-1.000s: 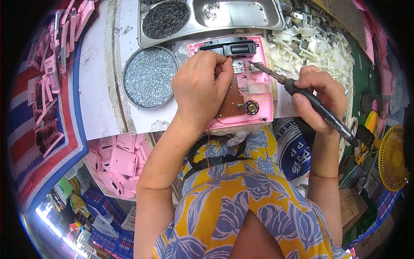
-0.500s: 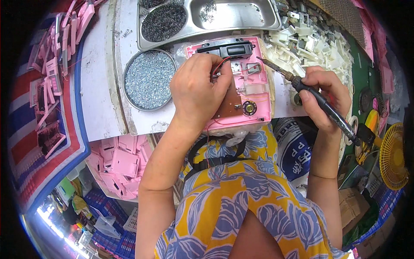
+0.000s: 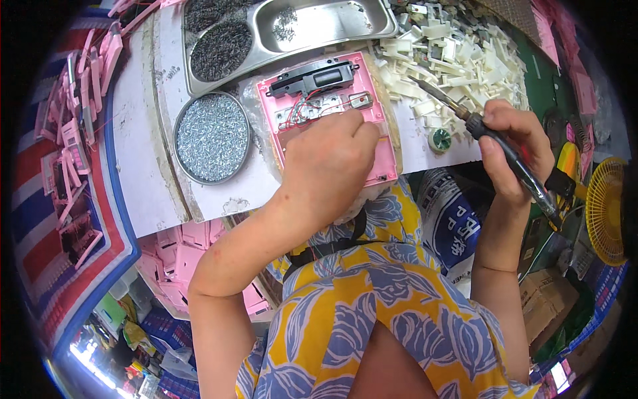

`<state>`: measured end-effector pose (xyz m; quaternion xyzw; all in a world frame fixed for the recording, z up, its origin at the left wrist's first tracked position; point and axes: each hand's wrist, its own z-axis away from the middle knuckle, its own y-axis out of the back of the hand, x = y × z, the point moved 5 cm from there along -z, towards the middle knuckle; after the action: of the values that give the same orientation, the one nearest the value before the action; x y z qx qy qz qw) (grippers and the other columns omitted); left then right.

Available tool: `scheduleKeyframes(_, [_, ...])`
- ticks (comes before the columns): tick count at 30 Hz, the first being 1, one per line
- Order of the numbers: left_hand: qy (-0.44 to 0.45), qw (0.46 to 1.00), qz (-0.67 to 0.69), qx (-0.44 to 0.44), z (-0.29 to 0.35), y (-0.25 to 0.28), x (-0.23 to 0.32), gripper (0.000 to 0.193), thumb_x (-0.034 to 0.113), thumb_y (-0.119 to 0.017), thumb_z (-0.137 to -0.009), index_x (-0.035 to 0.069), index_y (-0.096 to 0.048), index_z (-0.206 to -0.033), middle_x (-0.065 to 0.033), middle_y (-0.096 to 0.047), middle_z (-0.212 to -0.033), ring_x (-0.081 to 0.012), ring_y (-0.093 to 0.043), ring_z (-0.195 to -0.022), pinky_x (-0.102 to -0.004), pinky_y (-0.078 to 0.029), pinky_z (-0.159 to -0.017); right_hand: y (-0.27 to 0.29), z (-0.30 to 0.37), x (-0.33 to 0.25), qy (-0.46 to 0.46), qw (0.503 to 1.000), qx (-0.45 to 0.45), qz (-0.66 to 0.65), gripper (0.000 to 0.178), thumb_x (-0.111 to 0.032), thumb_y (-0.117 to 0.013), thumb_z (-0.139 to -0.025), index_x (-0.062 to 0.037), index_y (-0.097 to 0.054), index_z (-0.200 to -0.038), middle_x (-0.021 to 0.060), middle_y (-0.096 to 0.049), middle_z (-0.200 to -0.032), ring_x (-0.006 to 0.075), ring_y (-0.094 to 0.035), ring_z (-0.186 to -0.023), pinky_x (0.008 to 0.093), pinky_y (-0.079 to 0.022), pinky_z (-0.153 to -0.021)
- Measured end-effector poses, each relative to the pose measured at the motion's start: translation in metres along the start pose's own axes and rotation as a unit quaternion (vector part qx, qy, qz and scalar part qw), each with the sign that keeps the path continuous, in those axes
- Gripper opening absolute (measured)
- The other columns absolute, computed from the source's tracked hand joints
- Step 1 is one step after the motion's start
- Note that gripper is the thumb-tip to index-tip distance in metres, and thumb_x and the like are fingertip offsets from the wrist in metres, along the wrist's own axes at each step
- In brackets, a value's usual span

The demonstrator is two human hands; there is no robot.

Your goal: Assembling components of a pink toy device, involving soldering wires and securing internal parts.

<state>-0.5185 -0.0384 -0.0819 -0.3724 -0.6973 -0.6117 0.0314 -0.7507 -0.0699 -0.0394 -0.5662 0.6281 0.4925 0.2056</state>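
Observation:
In front of me lies an open pink plastic case (image 3: 389, 156), a black module (image 3: 325, 78) across its far end. Thin red wires (image 3: 300, 112) run over the metal pieces below that module. My left hand (image 3: 332, 163) is over the near part of the case, fingers curled downward; it covers most of the brown board, and what the fingertips hold is hidden. My right hand (image 3: 518, 143) grips a soldering iron (image 3: 473, 125) by its black handle, right of the case. The iron's tip points up and left, above the white plastic parts (image 3: 458, 66).
A round dish of small silvery pins or screws (image 3: 212, 136) stands left of the case. Behind it sits a metal tray (image 3: 266, 33) with dark springs. A small green-ended reel (image 3: 439, 139) is near the table edge. Pink shells (image 3: 176, 266) fill a box below; a yellow fan (image 3: 605, 211) stands right.
My left hand has moved from the red wire near the black module down over the board. The iron's tip has drawn away from the case to the right. The whole view has shifted slightly.

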Motion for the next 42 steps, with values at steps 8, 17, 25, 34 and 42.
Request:
scheduleKeyframes(8, [0.091,0.969,0.231,-0.002,0.002,0.006,-0.022,0.011,0.0,-0.074,-0.084,-0.001,-0.069,-0.093,-0.0074,-0.066,-0.085,-0.0121,-0.059,-0.063,-0.026,-0.046,-0.057,0.001,0.027,0.01,-0.063,0.994,0.074,-0.045,0.028,-0.003,-0.075,-0.08,0.0026,-0.065,-0.106,0.0104,-0.066,-0.104,0.015,-0.064,-0.088,0.0265,-0.05,-0.083])
scheduleKeyframes(17, [0.313,0.872,0.374,-0.041,0.021,0.006,-0.04,0.006,0.003,-0.074,-0.09,0.0,-0.071,-0.095,-0.0016,-0.072,-0.079,-0.0032,-0.06,-0.064,-0.0206,-0.047,-0.055,-0.077,-0.001,-0.003,-0.036,0.998,-0.028,-0.042,0.05,0.005,-0.075,-0.081,-0.0062,-0.066,-0.129,0.0101,-0.069,-0.107,0.0189,-0.068,-0.089,0.0283,-0.054,-0.078])
scheduleKeyframes(25, [0.281,0.888,0.364,-0.019,0.019,0.005,-0.039,0.008,0.004,-0.074,-0.09,-0.001,-0.068,-0.092,-0.003,-0.071,-0.077,-0.0048,-0.062,-0.065,-0.0213,-0.049,-0.057,-0.113,-0.013,0.0,0.011,1.0,-0.013,-0.008,0.064,0.01,-0.071,-0.072,-0.0117,-0.063,-0.132,0.0081,-0.061,-0.091,0.0211,-0.064,-0.079,0.0311,-0.053,-0.072])
scheduleKeyframes(34, [0.275,0.89,0.363,-0.015,0.019,0.005,-0.039,0.008,0.004,-0.074,-0.09,-0.001,-0.069,-0.091,-0.0041,-0.071,-0.075,-0.0056,-0.064,-0.067,-0.0218,-0.05,-0.059,-0.114,-0.012,0.002,0.034,0.999,-0.023,0.015,0.063,0.005,-0.076,-0.07,-0.011,-0.064,-0.13,0.0084,-0.06,-0.091,0.0223,-0.063,-0.082,0.031,-0.052,-0.072])
scheduleKeyframes(42, [0.234,0.906,0.35,-0.034,0.018,0.002,-0.032,0.007,0.002,-0.071,-0.091,-0.003,-0.069,-0.096,-0.0044,-0.069,-0.083,-0.01,-0.066,-0.073,-0.0235,-0.053,-0.069,-0.066,0.011,-0.01,0.0,1.0,0.018,0.024,0.046,-0.001,-0.079,-0.08,-0.002,-0.066,-0.124,0.0137,-0.068,-0.106,0.02,-0.065,-0.091,0.0285,-0.051,-0.079])
